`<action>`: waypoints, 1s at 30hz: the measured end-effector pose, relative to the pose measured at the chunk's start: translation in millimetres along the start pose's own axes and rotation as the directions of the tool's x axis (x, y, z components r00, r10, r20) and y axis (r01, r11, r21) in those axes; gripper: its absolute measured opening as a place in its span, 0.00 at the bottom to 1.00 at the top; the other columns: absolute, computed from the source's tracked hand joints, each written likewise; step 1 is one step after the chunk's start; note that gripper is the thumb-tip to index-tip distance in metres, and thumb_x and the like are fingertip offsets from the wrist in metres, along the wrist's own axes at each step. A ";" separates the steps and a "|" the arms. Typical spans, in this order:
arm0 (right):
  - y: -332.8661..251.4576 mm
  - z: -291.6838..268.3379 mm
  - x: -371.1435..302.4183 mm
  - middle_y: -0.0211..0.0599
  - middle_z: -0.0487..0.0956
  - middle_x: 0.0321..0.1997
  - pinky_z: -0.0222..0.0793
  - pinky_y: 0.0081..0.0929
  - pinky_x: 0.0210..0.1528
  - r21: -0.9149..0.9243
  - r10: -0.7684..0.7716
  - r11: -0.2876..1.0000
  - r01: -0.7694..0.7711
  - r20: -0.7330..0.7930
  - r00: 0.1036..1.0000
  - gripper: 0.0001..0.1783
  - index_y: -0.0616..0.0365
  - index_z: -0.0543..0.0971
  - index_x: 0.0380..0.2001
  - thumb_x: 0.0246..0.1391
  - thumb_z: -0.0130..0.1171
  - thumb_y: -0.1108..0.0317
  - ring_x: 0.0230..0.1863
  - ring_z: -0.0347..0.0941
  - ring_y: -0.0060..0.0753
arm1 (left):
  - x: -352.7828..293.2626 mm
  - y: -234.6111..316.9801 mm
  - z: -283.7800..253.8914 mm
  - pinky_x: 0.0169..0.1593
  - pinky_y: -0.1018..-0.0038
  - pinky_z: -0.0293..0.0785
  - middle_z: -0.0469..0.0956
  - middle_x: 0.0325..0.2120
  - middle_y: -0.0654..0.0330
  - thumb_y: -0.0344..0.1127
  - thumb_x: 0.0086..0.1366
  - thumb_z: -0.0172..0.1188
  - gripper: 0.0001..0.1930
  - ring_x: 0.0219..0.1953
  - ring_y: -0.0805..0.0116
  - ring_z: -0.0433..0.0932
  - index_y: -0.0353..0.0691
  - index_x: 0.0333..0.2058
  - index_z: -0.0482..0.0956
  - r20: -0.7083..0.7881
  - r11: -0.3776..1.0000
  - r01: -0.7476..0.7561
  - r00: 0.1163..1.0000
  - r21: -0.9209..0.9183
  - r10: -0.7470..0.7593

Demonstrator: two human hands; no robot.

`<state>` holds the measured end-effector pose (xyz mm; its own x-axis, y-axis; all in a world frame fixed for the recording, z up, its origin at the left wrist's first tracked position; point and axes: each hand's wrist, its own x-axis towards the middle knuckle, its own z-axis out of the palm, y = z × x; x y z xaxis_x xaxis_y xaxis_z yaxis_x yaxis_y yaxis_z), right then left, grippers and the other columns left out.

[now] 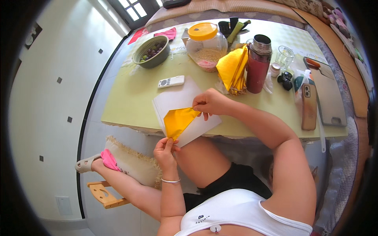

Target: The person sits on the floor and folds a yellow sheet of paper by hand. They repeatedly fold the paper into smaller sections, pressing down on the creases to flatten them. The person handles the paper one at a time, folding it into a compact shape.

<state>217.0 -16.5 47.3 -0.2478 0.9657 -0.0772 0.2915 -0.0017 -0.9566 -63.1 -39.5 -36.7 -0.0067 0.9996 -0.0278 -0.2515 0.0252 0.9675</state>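
Observation:
A folded piece of shiny gold paper (179,121) is stretched between my two hands over the table's near edge. My left hand (165,150) pinches its lower corner, just off the edge, with thumb and fingers. At its upper right corner, my right hand (212,103) pinches it in the same way. White paper sheets (188,91) lie beneath the gold piece, partly hidden by it and by my right hand. Beyond my right hand, a stack of folded gold paper (232,70) leans against a dark red thermos flask (259,65).
On the table (130,94) are a white remote control (171,82), a colander of grapes (151,52), a large clear jar with a yellow lid (206,46) and a glass (284,57). A phone (309,106) and a cutting board (328,96) lie to the right. A wooden stool (105,194) stands below left.

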 end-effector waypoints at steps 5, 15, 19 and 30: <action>9.4 1.1 4.3 0.37 0.83 0.26 0.73 0.20 0.20 0.012 -0.082 0.996 0.083 -0.052 0.995 0.07 0.64 0.81 0.34 0.60 0.56 0.71 0.19 0.79 0.21 | -1.3 -2.3 3.0 0.23 0.81 0.70 0.81 0.24 0.58 0.26 0.66 0.62 0.03 0.19 0.74 0.75 0.32 0.35 0.80 -0.058 1.000 -0.002 0.998 0.025 0.003; -7.3 5.0 -2.4 0.35 0.82 0.24 0.69 0.19 0.18 0.040 -0.047 0.998 0.048 -0.026 0.999 0.07 0.62 0.82 0.35 0.59 0.58 0.72 0.18 0.77 0.18 | 0.4 3.8 -6.5 0.22 0.84 0.61 0.79 0.22 0.63 0.25 0.63 0.65 0.02 0.18 0.82 0.67 0.33 0.33 0.82 -0.046 0.993 -0.087 0.995 0.081 0.091; -6.5 1.6 -3.1 0.32 0.82 0.25 0.67 0.17 0.20 0.033 -0.022 0.999 0.023 -0.020 1.000 0.07 0.61 0.82 0.36 0.61 0.57 0.72 0.18 0.77 0.17 | -1.4 3.7 -1.8 0.22 0.85 0.59 0.78 0.22 0.65 0.25 0.63 0.65 0.02 0.18 0.82 0.65 0.34 0.33 0.81 -0.022 0.992 -0.099 0.995 0.074 0.101; -1.3 -0.5 -1.2 0.33 0.83 0.27 0.70 0.17 0.22 0.054 0.002 0.999 -0.003 0.022 1.000 0.07 0.61 0.82 0.38 0.62 0.56 0.72 0.19 0.76 0.17 | -4.0 2.2 -3.2 0.23 0.85 0.59 0.75 0.21 0.69 0.28 0.65 0.65 0.04 0.19 0.84 0.65 0.34 0.32 0.80 -0.001 0.995 -0.075 0.997 0.070 0.076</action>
<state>217.4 -17.6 48.7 -0.2675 0.9598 -0.0855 0.2423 -0.0189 -0.9700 -66.7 -43.6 -35.2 -0.0269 0.9986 0.0453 -0.1814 -0.0494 0.9822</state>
